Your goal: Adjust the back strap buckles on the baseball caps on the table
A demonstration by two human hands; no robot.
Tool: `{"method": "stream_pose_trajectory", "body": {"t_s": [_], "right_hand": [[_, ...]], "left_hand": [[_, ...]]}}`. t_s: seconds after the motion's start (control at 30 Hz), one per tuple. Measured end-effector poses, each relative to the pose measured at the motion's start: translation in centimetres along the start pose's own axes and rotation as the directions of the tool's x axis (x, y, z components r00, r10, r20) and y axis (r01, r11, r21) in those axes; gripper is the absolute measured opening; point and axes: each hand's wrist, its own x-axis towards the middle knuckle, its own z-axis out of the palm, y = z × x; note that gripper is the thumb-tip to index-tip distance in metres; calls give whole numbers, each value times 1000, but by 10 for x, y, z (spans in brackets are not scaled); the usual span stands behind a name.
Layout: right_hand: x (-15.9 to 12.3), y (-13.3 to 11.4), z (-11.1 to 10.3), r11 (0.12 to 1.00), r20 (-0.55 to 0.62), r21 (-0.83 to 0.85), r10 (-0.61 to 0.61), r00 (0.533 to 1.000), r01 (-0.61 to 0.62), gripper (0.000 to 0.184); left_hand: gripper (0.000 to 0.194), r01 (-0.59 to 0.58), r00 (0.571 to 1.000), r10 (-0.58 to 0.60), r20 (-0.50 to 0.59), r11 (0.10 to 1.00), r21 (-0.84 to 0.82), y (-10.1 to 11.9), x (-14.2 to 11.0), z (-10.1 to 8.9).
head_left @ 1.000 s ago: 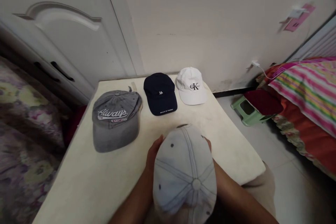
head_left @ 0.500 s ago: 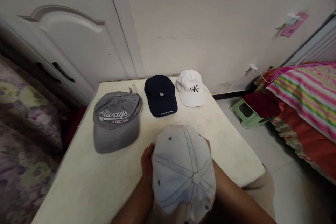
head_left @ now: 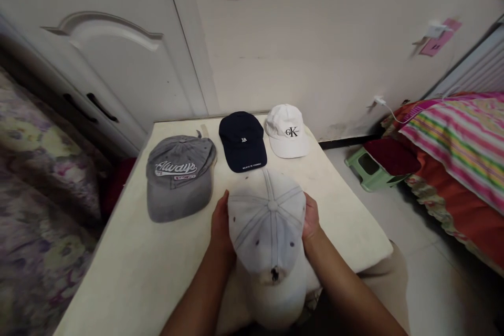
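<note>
Between my two hands is a pale blue baseball cap (head_left: 270,231), its brim toward me and a small dark emblem on its front. My left hand (head_left: 221,223) grips its left side; my right hand (head_left: 311,218) grips the right side. The cap hides most of my fingers. Beyond it on the table lie a navy cap (head_left: 243,142) with small white lettering and a white cap (head_left: 287,131) with black letters. A grey cap (head_left: 180,178) with white "Always" lettering lies to the left. All three point their brims toward me.
The cream-topped table (head_left: 129,268) stands against the wall, beside a white cabinet (head_left: 118,63). On the right are a green stool (head_left: 366,168) with a dark red top and a bed with a striped cover (head_left: 464,142). A floral cloth (head_left: 43,210) hangs at left.
The pale blue cap has moved away from me and tipped, so its brim and front emblem now show. Both hands moved with it. The other caps keep their places on the table.
</note>
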Motion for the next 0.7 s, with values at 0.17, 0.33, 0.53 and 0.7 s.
{"method": "stream_pose_trajectory", "body": {"t_s": [0.17,0.33,0.53,0.7], "right_hand": [[4,-11,0,995,38,102,-21,999,17,18],[-2,-9,6,996,76,82,39,996,-45,22],[-22,-7,1,995,149,3,98,984,-100,27],[-33,-7,-15,989,156,-40,144,977,-139,23]], "left_hand": [[17,114,993,-116,33,992,54,-1,-2,9],[22,121,993,-122,-3,987,101,-4,-8,6],[42,-64,997,60,38,989,134,1,-26,-7],[40,-78,996,72,54,990,119,3,-31,-12]]}}
